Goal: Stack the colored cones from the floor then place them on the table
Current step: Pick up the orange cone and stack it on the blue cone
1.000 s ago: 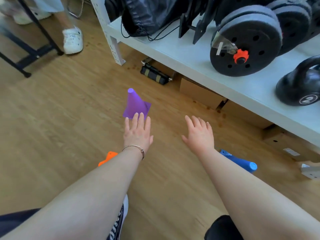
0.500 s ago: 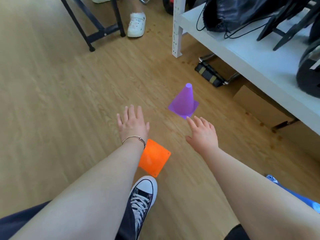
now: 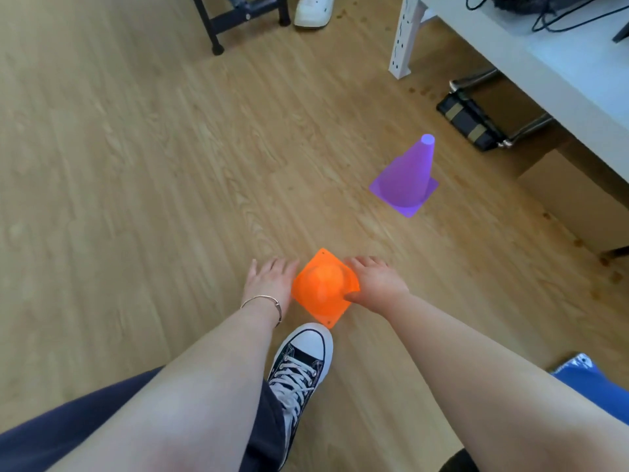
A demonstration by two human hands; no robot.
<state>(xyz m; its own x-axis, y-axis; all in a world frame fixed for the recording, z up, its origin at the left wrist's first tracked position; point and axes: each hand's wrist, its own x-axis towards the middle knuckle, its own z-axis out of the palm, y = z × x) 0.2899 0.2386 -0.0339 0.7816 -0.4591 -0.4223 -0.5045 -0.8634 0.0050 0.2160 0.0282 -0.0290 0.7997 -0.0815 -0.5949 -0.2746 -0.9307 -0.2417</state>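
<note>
An orange cone point(image 3: 321, 284) stands on the wooden floor just ahead of my shoe, seen from above. My right hand point(image 3: 377, 284) clasps its right side, thumb on the near face and fingers round the far face. My left hand point(image 3: 270, 282) lies flat with fingers apart against the cone's left edge. A purple cone point(image 3: 406, 178) stands upright farther off to the right, untouched. Part of a blue cone point(image 3: 592, 379) shows at the lower right edge, behind my right forearm. The white table point(image 3: 544, 63) runs along the upper right.
My black-and-white sneaker point(image 3: 299, 362) sits just behind the orange cone. Under the table lie a black strapped item point(image 3: 469, 120) and a cardboard box point(image 3: 571, 195). A black stand leg point(image 3: 218, 25) and another person's white shoe point(image 3: 313, 8) are at the top.
The view has swung down and left. Both hands dropped back from near the purple cone to the orange cone; my right hand has closed on its side, my left lies beside it.
</note>
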